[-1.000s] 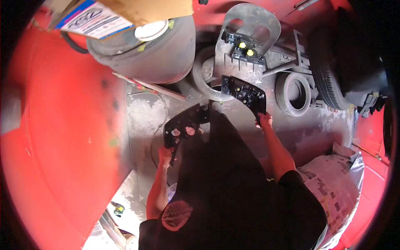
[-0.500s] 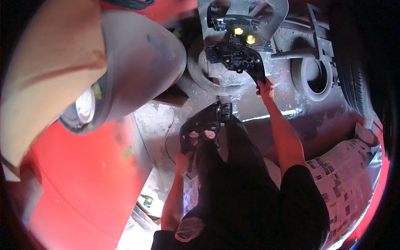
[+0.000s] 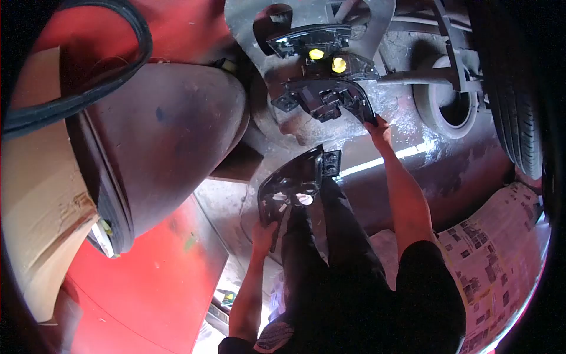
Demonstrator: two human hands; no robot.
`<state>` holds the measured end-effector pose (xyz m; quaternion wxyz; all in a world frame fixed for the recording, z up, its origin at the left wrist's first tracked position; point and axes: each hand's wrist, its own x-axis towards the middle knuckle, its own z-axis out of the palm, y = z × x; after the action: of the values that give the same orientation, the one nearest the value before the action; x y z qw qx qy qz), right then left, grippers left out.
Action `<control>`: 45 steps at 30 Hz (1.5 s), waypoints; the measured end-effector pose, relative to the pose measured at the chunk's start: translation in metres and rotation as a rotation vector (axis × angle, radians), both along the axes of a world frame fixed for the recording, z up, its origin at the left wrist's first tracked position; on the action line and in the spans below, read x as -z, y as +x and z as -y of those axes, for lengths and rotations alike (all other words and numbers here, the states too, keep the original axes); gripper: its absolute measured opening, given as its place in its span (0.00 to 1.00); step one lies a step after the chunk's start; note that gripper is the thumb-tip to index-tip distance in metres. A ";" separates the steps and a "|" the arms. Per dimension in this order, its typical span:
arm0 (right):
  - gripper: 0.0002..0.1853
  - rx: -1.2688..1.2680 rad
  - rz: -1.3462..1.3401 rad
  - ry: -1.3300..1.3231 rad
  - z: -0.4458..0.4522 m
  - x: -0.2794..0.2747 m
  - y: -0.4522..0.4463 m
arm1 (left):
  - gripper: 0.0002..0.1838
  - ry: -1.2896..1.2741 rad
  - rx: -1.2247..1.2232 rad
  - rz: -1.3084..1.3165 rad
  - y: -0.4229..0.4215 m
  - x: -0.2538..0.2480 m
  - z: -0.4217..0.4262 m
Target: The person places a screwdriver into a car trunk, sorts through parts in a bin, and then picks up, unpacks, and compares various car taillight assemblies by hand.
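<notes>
My left hand [image 3: 263,237] is closed around the lower end of a glossy black car tail light [image 3: 290,180], held up in front of my legs. White round spots show on its lower part, and a small block sits at its upper right. My right hand [image 3: 380,131] grips the narrow end of a second black tail light [image 3: 325,99], whose ribbed back faces me. Just beyond that one lie more black lamp parts [image 3: 312,39] with two yellow bulb sockets [image 3: 339,64], resting on or near a grey metal panel [image 3: 377,17].
A large dark drum-like body [image 3: 171,135] stands left, beside cardboard [image 3: 41,200] and a black rubber loop [image 3: 143,35]. A red panel [image 3: 141,283] is below it. Tyres [image 3: 445,97] lie at the right, near a newspaper-covered surface [image 3: 501,253].
The camera view has shifted, bringing more of the black loop in at upper left. The tail light in my right hand has turned slightly. Both hands keep their hold.
</notes>
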<state>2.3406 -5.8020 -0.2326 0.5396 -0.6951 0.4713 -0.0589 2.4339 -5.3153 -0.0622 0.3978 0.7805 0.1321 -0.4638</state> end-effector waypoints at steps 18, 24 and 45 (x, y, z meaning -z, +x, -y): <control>0.34 -0.216 -0.067 -0.283 0.058 -0.038 0.021 | 0.18 -0.207 -0.080 -0.049 0.041 0.048 0.082; 0.26 -0.363 -0.069 -0.668 0.123 -0.060 0.120 | 0.15 -0.188 -0.012 0.043 0.036 0.066 0.073; 0.35 -0.968 -0.329 -0.804 0.189 -0.026 0.290 | 0.15 -0.100 -0.086 -0.017 0.047 0.050 0.089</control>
<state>2.6309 -5.9913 -0.2063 0.1239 -0.9766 0.1223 0.1265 2.4811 -5.4045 -0.1118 0.4546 0.7494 0.1454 -0.4590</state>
